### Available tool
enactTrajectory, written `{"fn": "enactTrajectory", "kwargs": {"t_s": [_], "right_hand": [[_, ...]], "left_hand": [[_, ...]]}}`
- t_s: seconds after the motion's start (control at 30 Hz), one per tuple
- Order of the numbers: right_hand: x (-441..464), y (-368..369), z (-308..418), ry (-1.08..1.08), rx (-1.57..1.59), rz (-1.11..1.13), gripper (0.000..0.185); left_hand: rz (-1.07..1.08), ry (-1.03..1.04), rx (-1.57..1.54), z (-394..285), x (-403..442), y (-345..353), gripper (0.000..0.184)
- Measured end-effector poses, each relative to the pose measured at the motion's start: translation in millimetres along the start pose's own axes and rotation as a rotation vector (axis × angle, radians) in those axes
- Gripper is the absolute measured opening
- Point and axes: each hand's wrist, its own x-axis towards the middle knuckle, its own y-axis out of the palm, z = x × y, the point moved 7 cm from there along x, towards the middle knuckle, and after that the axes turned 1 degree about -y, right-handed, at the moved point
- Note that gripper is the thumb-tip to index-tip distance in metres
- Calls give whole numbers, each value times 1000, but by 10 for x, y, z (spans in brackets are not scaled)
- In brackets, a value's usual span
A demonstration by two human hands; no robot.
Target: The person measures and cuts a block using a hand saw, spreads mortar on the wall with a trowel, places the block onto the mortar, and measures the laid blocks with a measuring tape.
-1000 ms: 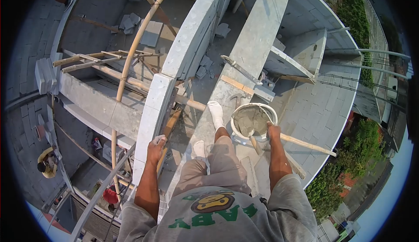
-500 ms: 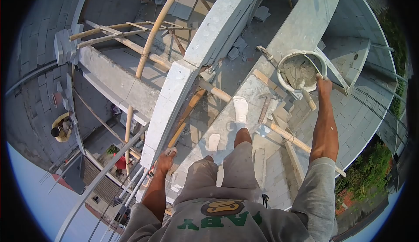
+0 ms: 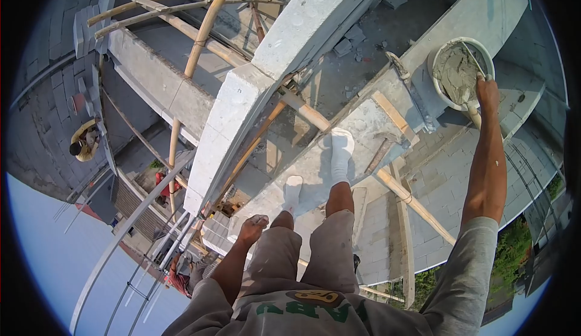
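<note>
My right hand point(image 3: 488, 94) is closed on the thin handle of a round white bucket point(image 3: 491, 63), on the right. Grey wet mortar point(image 3: 458, 74) fills much of it. A wooden tool handle point(image 3: 475, 118) sticks out over the near rim; its other end is hidden. My left hand point(image 3: 253, 229) is in front of my left thigh, fingers curled, with pale residue on the fingertips and nothing visible in it. Between the bucket and my feet, a hammer point(image 3: 380, 154) and a long, narrow, mortar-crusted tool point(image 3: 414, 94) with a curved handle lie on the concrete beam.
My feet, in white socks point(image 3: 342, 151), stand on the narrow concrete beam point(image 3: 363, 118), high up. A white block wall point(image 3: 242, 94) runs along its left. Bamboo poles point(image 3: 417, 206) cross below. Another person point(image 3: 86, 142) is far below left, and one point(image 3: 180, 278) at lower left.
My right hand has moved the bucket forward and right, uncovering more of the long tool. My left hand has come away from the block wall toward my thigh. The view has shifted.
</note>
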Motion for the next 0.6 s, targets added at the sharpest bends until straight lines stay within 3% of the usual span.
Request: {"fn": "enactTrajectory", "kwargs": {"t_s": [0.07, 0.13, 0.27, 0.33, 0.4, 0.5, 0.6], "right_hand": [[-28, 30, 73, -45, -79, 69, 52], [-173, 74, 49, -110, 79, -48, 51], [-1093, -265, 387, -229, 39, -350, 66], [-1492, -94, 362, -215, 133, -271, 62], [-1959, 85, 431, -194, 335, 85, 53], [-2858, 453, 474, -187, 324, 523, 43], [-3648, 606, 514, -337, 284, 739, 44]], "left_hand": [[33, -32, -39, -501, -113, 222, 29], [47, -36, -173, -915, -206, 394, 31], [62, 123, -245, -1114, -265, 459, 32], [95, 142, -216, -1064, -268, 439, 36], [103, 172, -193, -1002, -212, 386, 38], [66, 218, -180, -1002, -251, 304, 36], [8, 264, -228, -1132, -465, 167, 34]]}}
